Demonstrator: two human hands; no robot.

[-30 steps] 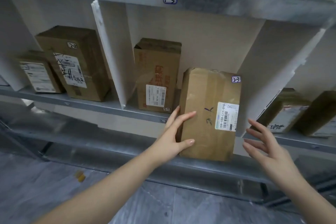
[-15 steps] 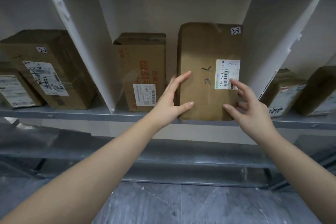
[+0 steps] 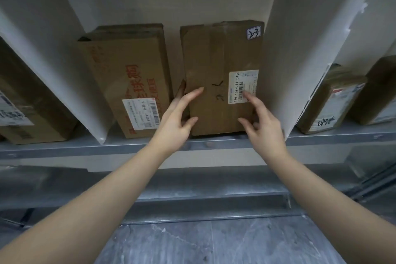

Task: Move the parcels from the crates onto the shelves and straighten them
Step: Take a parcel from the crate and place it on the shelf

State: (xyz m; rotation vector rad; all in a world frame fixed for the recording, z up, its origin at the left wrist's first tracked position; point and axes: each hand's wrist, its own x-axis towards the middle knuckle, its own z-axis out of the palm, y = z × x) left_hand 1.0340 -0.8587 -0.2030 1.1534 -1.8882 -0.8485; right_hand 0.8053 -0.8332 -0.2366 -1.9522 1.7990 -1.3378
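Observation:
A brown taped parcel (image 3: 216,60) with a white barcode label and a small "2-3" sticker stands upright on the metal shelf (image 3: 214,142). It sits close against the right divider (image 3: 300,60). My left hand (image 3: 175,122) grips its left edge: thumb and forefinger lie on the front, and another finger reaches into the gap beside the neighbouring parcel. My right hand (image 3: 263,126) touches the front face, with its forefinger tip on the label. Its other fingers, near the lower right corner, are partly hidden.
A carton with red print (image 3: 128,75) stands to the left in the same bay. Slanted white dividers (image 3: 64,70) bound the bay. More parcels stand in the left bay (image 3: 25,103) and the right bay (image 3: 330,100). Below are lower metal rails and grey floor (image 3: 214,242).
The parcel has gone from hanging in front of the shelf edge to standing on the shelf, deeper in the bay. My right hand came onto its front. The camera moved closer and lower.

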